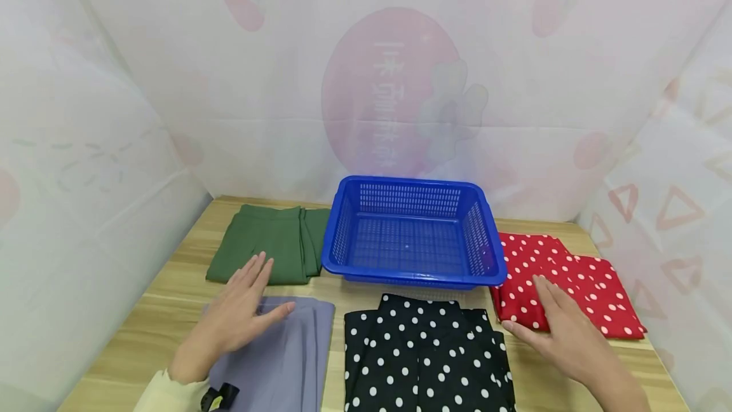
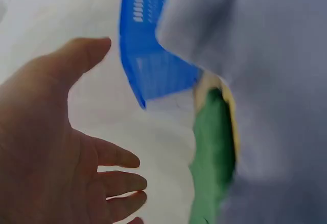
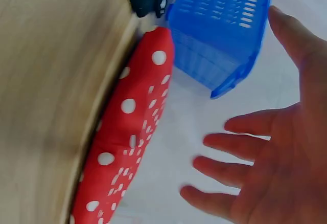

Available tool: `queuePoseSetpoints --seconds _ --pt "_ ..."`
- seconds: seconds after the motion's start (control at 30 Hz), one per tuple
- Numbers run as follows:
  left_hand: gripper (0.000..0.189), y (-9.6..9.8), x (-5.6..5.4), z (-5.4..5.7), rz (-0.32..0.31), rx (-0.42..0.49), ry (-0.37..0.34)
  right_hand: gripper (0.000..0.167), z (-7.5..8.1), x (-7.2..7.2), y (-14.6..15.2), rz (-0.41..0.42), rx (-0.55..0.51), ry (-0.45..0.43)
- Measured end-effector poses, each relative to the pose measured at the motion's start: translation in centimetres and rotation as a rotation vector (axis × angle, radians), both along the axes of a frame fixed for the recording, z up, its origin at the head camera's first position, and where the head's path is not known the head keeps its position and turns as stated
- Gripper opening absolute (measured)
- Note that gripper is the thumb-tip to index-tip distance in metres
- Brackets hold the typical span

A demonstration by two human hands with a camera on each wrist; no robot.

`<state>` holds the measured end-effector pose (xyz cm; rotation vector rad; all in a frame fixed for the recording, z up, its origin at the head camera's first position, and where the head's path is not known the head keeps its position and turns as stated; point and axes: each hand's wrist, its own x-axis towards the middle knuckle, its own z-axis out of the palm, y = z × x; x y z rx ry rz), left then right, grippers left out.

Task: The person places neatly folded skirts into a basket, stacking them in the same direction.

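Observation:
My left hand (image 1: 234, 316) is held over the folded grey-purple cloth (image 1: 286, 361), fingers straight and thumb spread, holding nothing. Its fingertips overlap the folded green cloth (image 1: 269, 240) in the head view. On the other side, my right hand (image 1: 566, 336) hovers with extended fingers beside the folded red cloth with white dots (image 1: 589, 285). The right wrist view shows its palm with nothing in it. Between the hands lies a folded black cloth with white dots (image 1: 423, 361). Behind that stands a blue plastic basket (image 1: 412, 278) with nothing inside.
All of this is on a wood-grain table (image 1: 143, 336). White printed sheets (image 1: 274, 100) rise at the back and on both sides. The basket stands between the green and the red cloths, close to both. A black strap (image 1: 220, 396) is on the left wrist.

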<state>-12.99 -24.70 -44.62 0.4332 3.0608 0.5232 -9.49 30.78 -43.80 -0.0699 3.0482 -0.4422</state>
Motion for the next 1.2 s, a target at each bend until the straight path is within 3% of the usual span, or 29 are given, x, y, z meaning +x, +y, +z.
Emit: queuePoseSetpoints --seconds 0.27,0.5,0.67,0.8,0.9,1.03,1.2 --pt "0.088 2.4 1.4 2.4 -0.074 0.09 -0.05 0.102 1.6 0.8 -0.6 0.026 -0.059 -0.056" --pt "0.081 4.5 2.2 3.3 -0.127 0.224 -0.162 0.083 1.7 0.9 -0.5 0.002 -0.206 -0.255" --pt "0.074 6.1 2.5 2.9 -0.148 0.375 -0.311 0.078 0.5 1.1 -0.5 -0.06 -0.264 -0.346" --pt "0.069 7.0 2.6 2.6 -0.162 0.501 -0.378 0.077 -0.6 1.2 -0.8 -0.108 -0.28 -0.392" --pt "0.067 7.4 2.6 2.5 -0.215 0.572 -0.432 0.075 -1.2 1.3 -1.0 -0.133 -0.294 -0.414" --pt "0.063 8.0 2.5 1.9 -0.271 0.656 -0.561 0.073 -1.5 1.2 -1.3 -0.16 -0.321 -0.436" --pt "0.063 8.9 2.5 0.7 -0.175 0.732 -0.684 0.073 -1.6 1.1 -1.8 -0.198 -0.365 -0.459"
